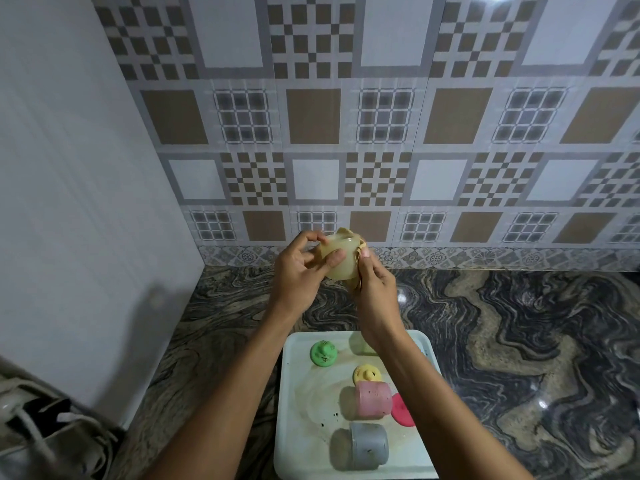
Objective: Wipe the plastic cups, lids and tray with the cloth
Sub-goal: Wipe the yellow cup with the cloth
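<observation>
The left hand (297, 273) grips, fingers curled, a round translucent yellowish cup (337, 259) above the far marbled counter (519, 341). The right hand (375, 294) pinches a crumpled cloth (362, 249) against the cup's right side. The smooth white tray (292, 410) lies nearer.

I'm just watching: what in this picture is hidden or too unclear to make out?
Head view, the only one:
Cloth: mostly hidden behind the yellow cup and right hand; only edges show.
Pale cup on the tray: partly covered by the right forearm.
Red lid: partly behind the pink cup and forearm.
Tray's near edge: cut off by the frame's bottom.
Grey object lower left: blurred, cut off; unidentifiable.
</observation>
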